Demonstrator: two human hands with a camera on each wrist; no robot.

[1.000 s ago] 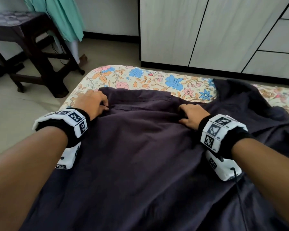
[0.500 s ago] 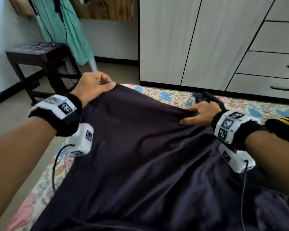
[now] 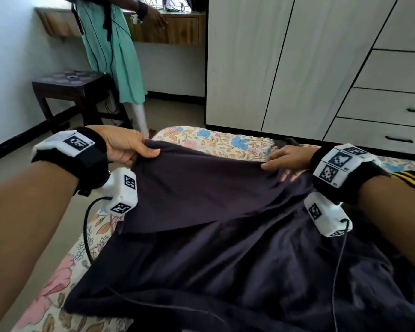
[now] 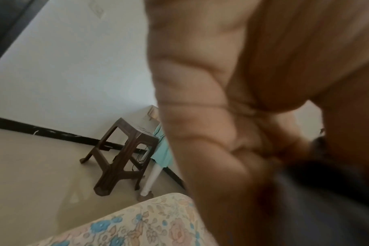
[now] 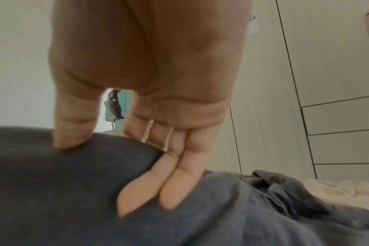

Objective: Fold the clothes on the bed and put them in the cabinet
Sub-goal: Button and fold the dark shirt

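Dark purple garment (image 3: 225, 236) is lying across the floral bed (image 3: 225, 142), its far edge raised. Left hand (image 3: 127, 147) is gripping one corner; right hand (image 3: 288, 159) is pinching the other, thumb on top.

soft daylight, bright room; wrist views blurred up close, wide-angle edges bent.

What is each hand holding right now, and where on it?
Both hold the dark garment by its lifted far edge: the left hand grips the left corner, the right hand pinches the edge further right, thumb on top, fingers beneath.
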